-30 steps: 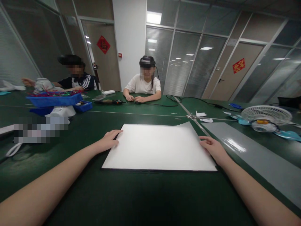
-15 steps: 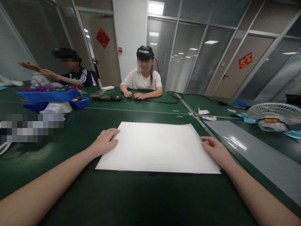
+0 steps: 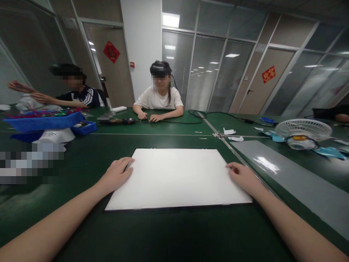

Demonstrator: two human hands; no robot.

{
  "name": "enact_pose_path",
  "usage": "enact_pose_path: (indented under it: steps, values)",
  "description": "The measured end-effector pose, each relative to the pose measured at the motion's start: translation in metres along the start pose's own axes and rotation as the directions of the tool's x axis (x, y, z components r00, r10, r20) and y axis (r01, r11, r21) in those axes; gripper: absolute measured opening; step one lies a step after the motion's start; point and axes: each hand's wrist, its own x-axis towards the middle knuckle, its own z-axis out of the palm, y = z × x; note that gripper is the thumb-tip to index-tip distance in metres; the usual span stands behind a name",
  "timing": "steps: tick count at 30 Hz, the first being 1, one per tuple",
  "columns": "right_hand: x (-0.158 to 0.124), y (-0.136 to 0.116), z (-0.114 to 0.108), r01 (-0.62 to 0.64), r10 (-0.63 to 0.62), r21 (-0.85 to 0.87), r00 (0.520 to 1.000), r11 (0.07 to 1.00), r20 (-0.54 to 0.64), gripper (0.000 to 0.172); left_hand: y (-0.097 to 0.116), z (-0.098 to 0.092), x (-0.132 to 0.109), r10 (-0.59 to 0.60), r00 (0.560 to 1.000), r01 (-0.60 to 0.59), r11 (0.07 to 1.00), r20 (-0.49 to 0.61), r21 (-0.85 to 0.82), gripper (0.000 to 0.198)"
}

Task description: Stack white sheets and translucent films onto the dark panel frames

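A white rectangular sheet (image 3: pixel 178 178) lies flat on the green table in front of me, with a thin black border showing along its near and far edges. At its left edge is my left hand (image 3: pixel 116 175), thumb over the margin and fingers along the side, gripping it. My right hand (image 3: pixel 244 177) pinches the right edge between thumb and forefinger, the other fingers curled under. Whether the black border belongs to a separate panel beneath the sheet, I cannot tell.
A grey glossy board (image 3: pixel 289 174) lies to the right, near a white fan grille (image 3: pixel 304 129) with blue blades. Blue bins (image 3: pixel 46 122) of coloured wires stand left. Opposite sits a person in a white shirt (image 3: pixel 160 97); another person (image 3: pixel 81 96) sits at far left.
My view has shifted slightly right and up. Both hands stay at the sheet's sides. The sheet's far edge, a little wavy at its right end before, now looks straight.
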Motion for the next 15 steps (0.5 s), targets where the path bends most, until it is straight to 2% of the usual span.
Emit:
enact_pose_path:
  steps: [3, 7, 15]
  values:
    - [0.001, 0.000, -0.001, 0.017, -0.015, -0.077, 0.999, 0.997, 0.038, 0.032, 0.000, 0.000, 0.000, -0.003, 1.000, 0.003, 1.000, 0.013, 0.022, 0.052]
    - [0.001, -0.001, -0.001, 0.046, -0.042, -0.149, 0.999, 0.988, 0.032, 0.031, 0.001, -0.001, -0.001, -0.012, 1.000, 0.012, 1.000, 0.017, 0.017, 0.051]
    - [-0.006, -0.011, -0.001, -0.028, 0.041, -0.140, 0.995, 0.990, 0.096, 0.031, 0.013, -0.011, -0.007, -0.019, 1.000, 0.019, 0.999, 0.000, -0.027, 0.049]
